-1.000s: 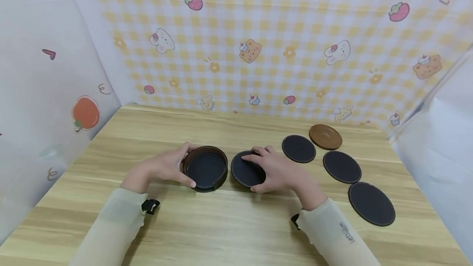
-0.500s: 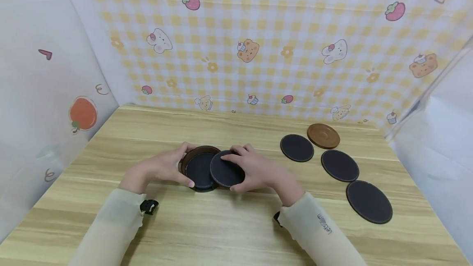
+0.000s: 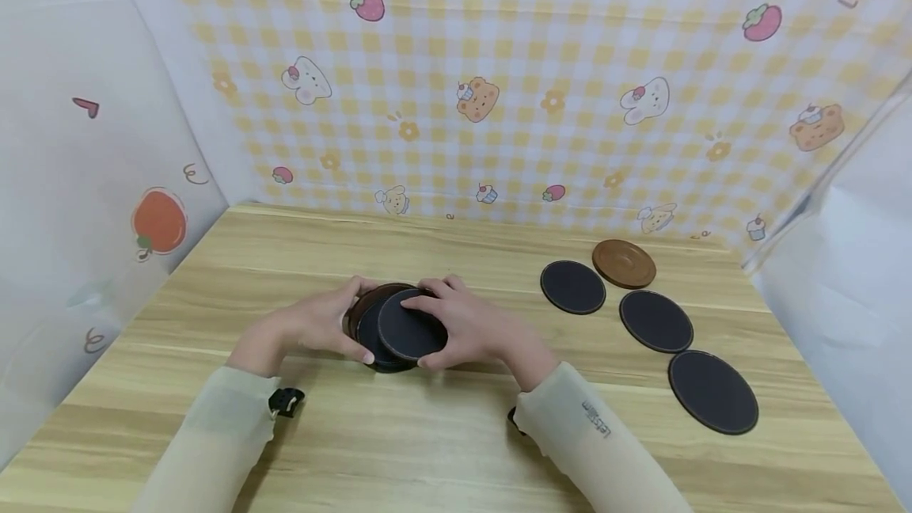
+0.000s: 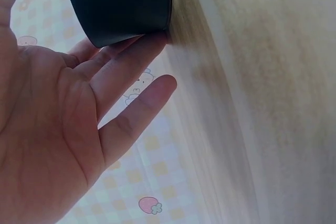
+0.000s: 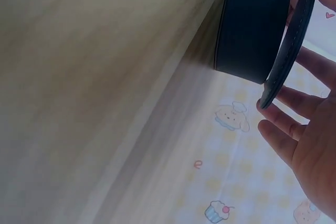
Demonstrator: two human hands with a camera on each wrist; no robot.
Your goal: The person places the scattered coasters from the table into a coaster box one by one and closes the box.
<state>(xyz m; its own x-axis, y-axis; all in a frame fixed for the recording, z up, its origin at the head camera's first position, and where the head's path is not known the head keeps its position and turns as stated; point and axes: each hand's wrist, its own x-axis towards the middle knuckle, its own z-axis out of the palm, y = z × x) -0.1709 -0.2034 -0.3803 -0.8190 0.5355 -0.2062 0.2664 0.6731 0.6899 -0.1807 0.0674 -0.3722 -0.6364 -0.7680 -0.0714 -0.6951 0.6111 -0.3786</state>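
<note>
A round dark coaster holder (image 3: 365, 309) with a brown inner wall stands on the table, and a black coaster (image 3: 370, 339) shows inside it. My left hand (image 3: 324, 324) grips the holder's left side, thumb at the front and fingers behind. In the left wrist view the fingers lie along the holder's wall (image 4: 121, 3). My right hand (image 3: 463, 327) holds another black coaster (image 3: 409, 327) by its edge, index finger over its top. The right wrist view shows this coaster (image 5: 289, 45) tilted at the holder's rim, overlapping the opening.
To the right lie three black coasters: one at the back (image 3: 573, 286), one in the middle (image 3: 655, 321) and one nearer the front (image 3: 713, 391). A brown round lid-like disc (image 3: 624, 263) lies behind them. A patterned cloth (image 3: 427, 62) hangs along the table's back edge.
My right hand has carried the coaster leftward from beside the holder to over its opening. My left hand has stayed on the holder.
</note>
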